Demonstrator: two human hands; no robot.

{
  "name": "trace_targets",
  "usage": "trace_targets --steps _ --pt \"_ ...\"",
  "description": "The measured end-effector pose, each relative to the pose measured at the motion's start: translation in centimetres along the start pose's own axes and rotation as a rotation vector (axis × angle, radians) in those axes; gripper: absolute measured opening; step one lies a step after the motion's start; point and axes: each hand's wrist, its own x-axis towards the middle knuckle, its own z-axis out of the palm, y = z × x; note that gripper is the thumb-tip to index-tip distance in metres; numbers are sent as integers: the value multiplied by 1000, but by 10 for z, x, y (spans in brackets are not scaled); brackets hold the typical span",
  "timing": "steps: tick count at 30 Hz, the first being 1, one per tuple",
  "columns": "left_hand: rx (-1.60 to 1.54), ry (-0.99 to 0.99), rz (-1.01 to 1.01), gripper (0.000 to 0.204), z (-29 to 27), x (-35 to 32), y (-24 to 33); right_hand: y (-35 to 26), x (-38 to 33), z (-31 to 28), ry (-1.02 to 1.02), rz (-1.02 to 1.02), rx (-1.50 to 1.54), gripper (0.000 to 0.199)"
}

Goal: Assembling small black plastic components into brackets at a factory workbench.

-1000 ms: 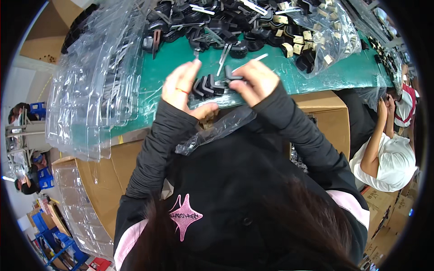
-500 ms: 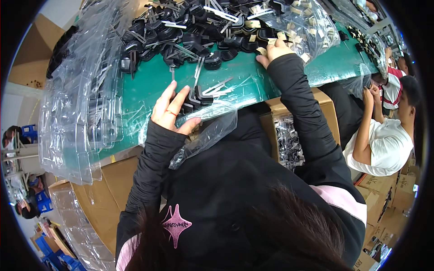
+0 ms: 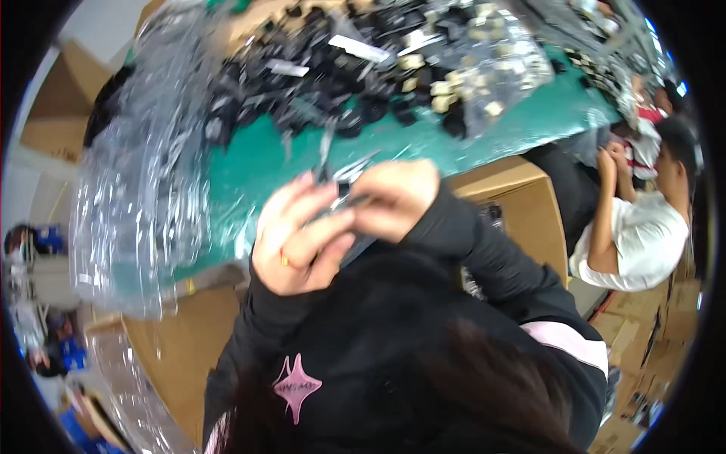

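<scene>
Over the near edge of the green table, my two hands meet, both smeared by motion. My left hand, a ring on one finger, is closed with its fingers curled towards the right. Opposite it, my right hand is closed, fingers pointing left. A small dark part shows between the fingertips; its exact shape and what else lies in the fingers are hidden. Beyond the hands spreads a pile of black moulded parts with thin metal strips. Pale yellowish blocks sit on parts at its right side.
Stacked clear plastic trays cover the table's left end. A clear plastic bag lies at the pile's right. Open cardboard boxes stand below the table edge. A person in a white shirt works at the right.
My right hand has come back from the pile's right side to my left hand. My left hand's spread fingers have curled in. The view has blurred slightly.
</scene>
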Motion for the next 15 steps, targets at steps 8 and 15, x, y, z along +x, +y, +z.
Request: trace_targets --steps 8,15 --pt "-414 178 -209 23 6 -25 -4 -23 -27 20 210 62 511 15" --pt "-544 186 -334 21 6 -39 -10 -31 -31 26 323 -284 35 16"
